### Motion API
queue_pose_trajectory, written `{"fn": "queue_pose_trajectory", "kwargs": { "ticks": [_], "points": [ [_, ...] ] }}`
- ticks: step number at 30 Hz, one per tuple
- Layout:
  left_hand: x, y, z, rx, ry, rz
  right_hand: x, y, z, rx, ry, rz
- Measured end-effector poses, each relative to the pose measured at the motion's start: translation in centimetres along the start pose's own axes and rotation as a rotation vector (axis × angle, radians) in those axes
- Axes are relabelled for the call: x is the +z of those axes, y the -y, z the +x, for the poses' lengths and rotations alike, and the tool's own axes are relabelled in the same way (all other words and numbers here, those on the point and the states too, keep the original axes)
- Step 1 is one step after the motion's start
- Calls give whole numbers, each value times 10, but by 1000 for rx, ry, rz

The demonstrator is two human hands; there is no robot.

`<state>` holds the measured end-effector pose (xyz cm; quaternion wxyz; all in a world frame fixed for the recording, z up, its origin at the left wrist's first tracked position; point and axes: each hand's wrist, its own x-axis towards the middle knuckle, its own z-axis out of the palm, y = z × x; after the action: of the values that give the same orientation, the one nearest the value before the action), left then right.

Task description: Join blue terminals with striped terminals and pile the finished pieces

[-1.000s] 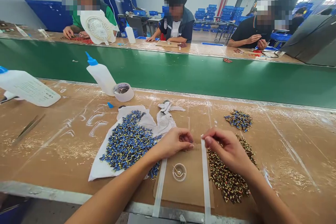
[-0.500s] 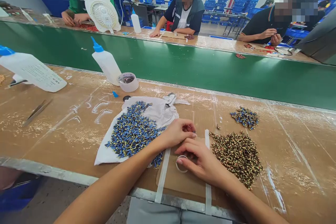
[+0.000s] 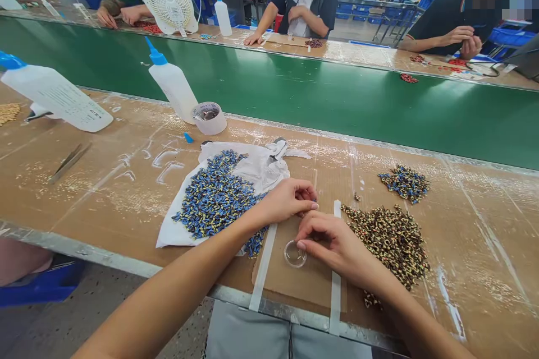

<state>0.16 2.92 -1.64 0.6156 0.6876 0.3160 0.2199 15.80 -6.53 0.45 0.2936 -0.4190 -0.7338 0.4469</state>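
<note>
Blue bit (image 3: 315, 200) at the left hand's (image 3: 293, 198) fingertips — thumb and forefinger look pressed together on it. Clear round dish (image 3: 289, 263) sits on cardboard (image 3: 309, 289), on the wearer's side of those fingers; no long axis. Right hand (image 3: 330, 239) is nearer, thumb and forefinger tips at the dish's rim — cannot tell if touching or pinching anything. Bit mostly hidden, its axis unreadable; dish contents too small to identify.

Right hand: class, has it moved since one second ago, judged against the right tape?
Yes: the right hand has gone left and nearer, its fingers from the far end of the right tape to the dish.
</note>
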Motion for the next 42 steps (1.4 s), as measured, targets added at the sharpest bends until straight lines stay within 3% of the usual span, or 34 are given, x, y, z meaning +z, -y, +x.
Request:
{"fn": "queue_pose_trajectory", "kwargs": {
  "ticks": [5, 11, 14, 19, 22, 30, 42],
  "points": [
    [3, -5, -2, -16, -6, -8, -3, 1, -2, 28, 26, 51],
    [8, -2, -4, 6, -36, 54, -9, 5, -3, 127, -47, 169],
    [10, -2, -4, 8, -26, 68, -20, 5, -7, 175, -191, 209],
    [13, -5, -5, -11, 23, 68, -32, -2, -9, 156, -607, 175],
    [15, -5, -6, -10, 38, 65, -32, -8, -8, 135, -715, 96],
    [16, -3, -5, -2, 31, 50, -28, -19, -9, 147, -686, -66],
    [15, -6, -7, 1, 37, 92, -27, -18, -8, 160, -651, -111]
  ]
}}
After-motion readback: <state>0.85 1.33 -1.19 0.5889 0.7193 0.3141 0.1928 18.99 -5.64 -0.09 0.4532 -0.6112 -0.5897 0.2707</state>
